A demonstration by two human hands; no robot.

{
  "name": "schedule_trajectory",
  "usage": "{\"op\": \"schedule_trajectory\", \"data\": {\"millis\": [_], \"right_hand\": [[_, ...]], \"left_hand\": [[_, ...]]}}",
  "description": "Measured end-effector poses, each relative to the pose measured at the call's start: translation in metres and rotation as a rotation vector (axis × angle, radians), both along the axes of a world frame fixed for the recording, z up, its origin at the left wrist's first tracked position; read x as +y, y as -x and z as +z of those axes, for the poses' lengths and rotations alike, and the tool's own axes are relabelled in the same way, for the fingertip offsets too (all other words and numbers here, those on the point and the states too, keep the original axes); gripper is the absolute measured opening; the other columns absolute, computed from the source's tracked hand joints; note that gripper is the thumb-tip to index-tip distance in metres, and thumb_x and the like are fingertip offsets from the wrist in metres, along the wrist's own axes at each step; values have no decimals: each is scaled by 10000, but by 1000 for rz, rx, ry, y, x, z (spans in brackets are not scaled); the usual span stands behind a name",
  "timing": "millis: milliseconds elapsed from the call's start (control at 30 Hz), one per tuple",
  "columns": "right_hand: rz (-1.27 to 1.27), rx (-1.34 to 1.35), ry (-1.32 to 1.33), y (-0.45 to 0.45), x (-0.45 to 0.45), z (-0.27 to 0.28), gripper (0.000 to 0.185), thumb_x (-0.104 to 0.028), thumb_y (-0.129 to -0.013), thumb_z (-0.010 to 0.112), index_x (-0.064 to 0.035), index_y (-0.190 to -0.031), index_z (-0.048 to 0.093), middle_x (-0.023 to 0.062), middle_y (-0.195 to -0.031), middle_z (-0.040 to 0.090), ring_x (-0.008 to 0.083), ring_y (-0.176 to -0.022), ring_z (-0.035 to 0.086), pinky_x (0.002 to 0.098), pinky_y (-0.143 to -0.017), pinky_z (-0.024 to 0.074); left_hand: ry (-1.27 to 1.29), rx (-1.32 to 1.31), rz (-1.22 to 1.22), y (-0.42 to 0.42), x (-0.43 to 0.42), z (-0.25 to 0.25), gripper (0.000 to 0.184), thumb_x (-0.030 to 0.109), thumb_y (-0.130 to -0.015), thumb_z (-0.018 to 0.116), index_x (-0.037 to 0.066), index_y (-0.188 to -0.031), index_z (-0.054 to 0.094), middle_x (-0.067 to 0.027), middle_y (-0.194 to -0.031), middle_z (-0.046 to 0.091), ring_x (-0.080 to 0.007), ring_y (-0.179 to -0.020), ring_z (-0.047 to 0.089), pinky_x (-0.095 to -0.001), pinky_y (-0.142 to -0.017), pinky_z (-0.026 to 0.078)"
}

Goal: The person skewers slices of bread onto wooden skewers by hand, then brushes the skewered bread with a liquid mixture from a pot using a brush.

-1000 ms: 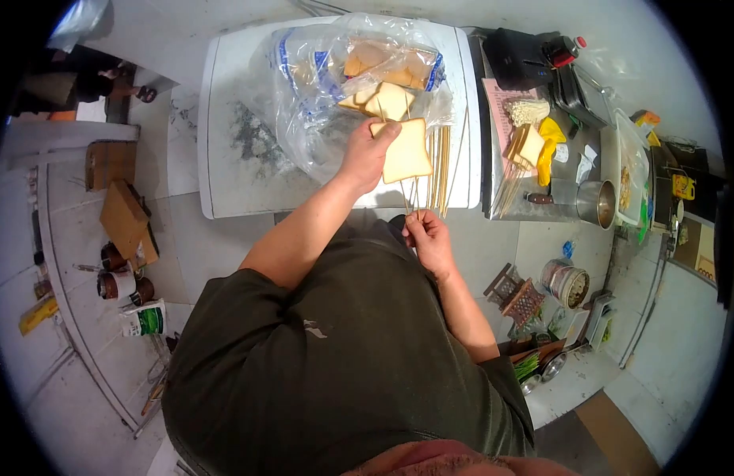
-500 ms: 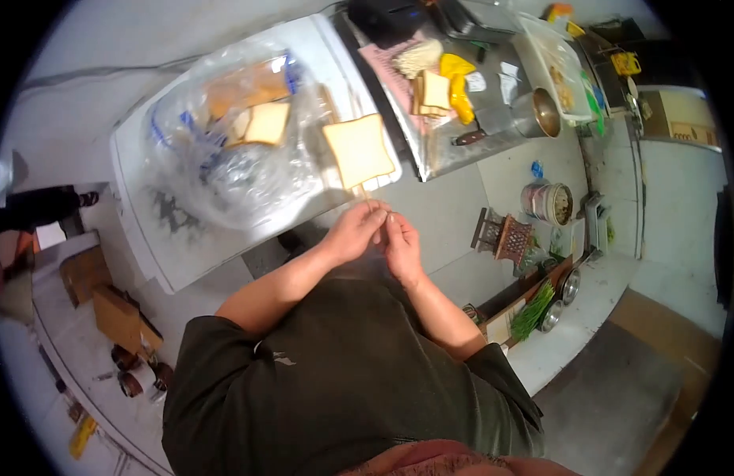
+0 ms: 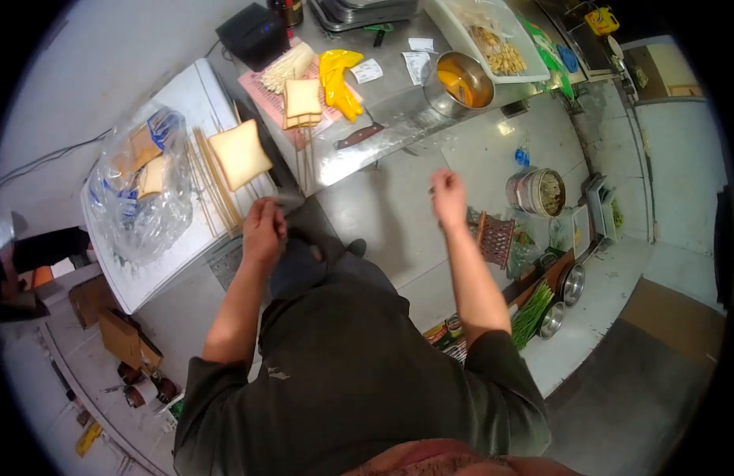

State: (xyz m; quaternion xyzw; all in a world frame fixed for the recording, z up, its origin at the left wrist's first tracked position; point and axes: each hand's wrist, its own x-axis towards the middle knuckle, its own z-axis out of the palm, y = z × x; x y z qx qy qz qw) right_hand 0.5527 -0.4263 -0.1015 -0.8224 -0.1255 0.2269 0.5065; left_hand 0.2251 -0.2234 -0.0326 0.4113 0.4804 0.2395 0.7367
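My left hand (image 3: 264, 230) is closed around the lower ends of thin sticks that carry a square slice of bread (image 3: 240, 155). That slice is held up over the white surface's right edge, in front of a row of loose wooden skewers (image 3: 210, 178). Out over the floor, my right hand (image 3: 448, 198) has its fingers curled in, and nothing shows in it. On the metal table, a stack of skewered bread slices (image 3: 302, 101) lies with its sticks pointing toward me. At left, a clear plastic bag (image 3: 137, 214) contains more bread (image 3: 151, 176).
The metal table (image 3: 398, 143) holds a brown-handled knife (image 3: 359, 136), a yellow bag (image 3: 335, 83), pale enoki-like strands (image 3: 287, 67), a steel pot (image 3: 460, 83) with a brush-like orange thing inside, and a white tub (image 3: 494, 40) of skewers. A bucket (image 3: 535, 193) stands on the floor at right.
My hands were together at the sticks and are now apart. My left hand has moved left with the skewered bread; my right hand has let go and swung right. The view has turned rightward.
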Motion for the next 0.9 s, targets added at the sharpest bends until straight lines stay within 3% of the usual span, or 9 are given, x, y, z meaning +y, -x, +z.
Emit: {"op": "schedule_trajectory", "data": {"millis": [67,133,200,300,400,500,600,767,900], "right_hand": [[-193,163,-74,-63,21,27,376,-299,-917,614,30,-1094,573,65,-867,622,165,-742,585,305,-698,491],[-227,29,-19,-134,41,20,419,-312,-913,612,46,-1125,561,111,-893,646,268,-810,634,350,-742,502],[-130,-577,277,-177,64,30,483,-358,-894,619,34,-1169,556,160,-949,644,315,-845,650,371,-762,521],[45,-1042,539,-205,95,59,545,-374,-900,597,57,-1226,528,221,-987,648,378,-920,638,397,-889,495],[-5,-573,704,-266,92,39,510,-338,-908,586,78,-1195,521,220,-976,650,322,-869,651,397,-800,535],[-15,76,341,-272,93,35,401,-262,-910,564,103,-1077,566,188,-868,655,258,-738,648,366,-633,536],[25,-82,373,-281,90,22,278,-176,-895,548,94,-933,606,137,-743,635,201,-602,604,331,-497,468],[139,-121,367,-297,106,3,276,-155,-834,563,104,-888,640,204,-721,642,257,-624,610,397,-599,481],[312,-64,358,-284,147,35,281,-165,-826,564,99,-889,634,245,-728,634,315,-675,624,416,-641,484]], "left_hand": [[-29,27,83,8,0,-8,172,225,-1026,470,79,-1079,542,6,-684,441,-84,-535,398,-230,-456,321],[-14,-7,102,15,-3,-18,167,237,-1026,470,94,-1065,547,19,-676,408,-79,-536,360,-233,-473,307],[-2,-35,134,10,-7,-22,184,221,-1034,451,67,-1087,536,11,-675,421,-70,-523,354,-220,-460,301],[35,-64,176,-12,-7,-40,184,221,-1035,449,67,-1085,537,16,-669,413,-68,-525,355,-219,-464,302],[66,-79,196,-44,-5,-35,181,221,-1036,449,68,-1077,536,21,-660,393,-66,-530,340,-218,-472,298],[73,-83,227,-72,8,-38,184,222,-1037,451,62,-1066,537,23,-659,386,-65,-531,330,-219,-474,289],[83,-42,222,-90,16,-34,187,220,-1036,451,57,-1059,539,25,-662,389,-65,-531,330,-219,-474,286],[25,7,218,-129,22,-27,198,219,-1033,458,41,-1041,546,28,-661,403,-66,-528,332,-221,-472,285],[66,-34,302,-166,17,-20,202,217,-1032,460,39,-1030,555,33,-639,412,-58,-518,342,-217,-462,281]]}}
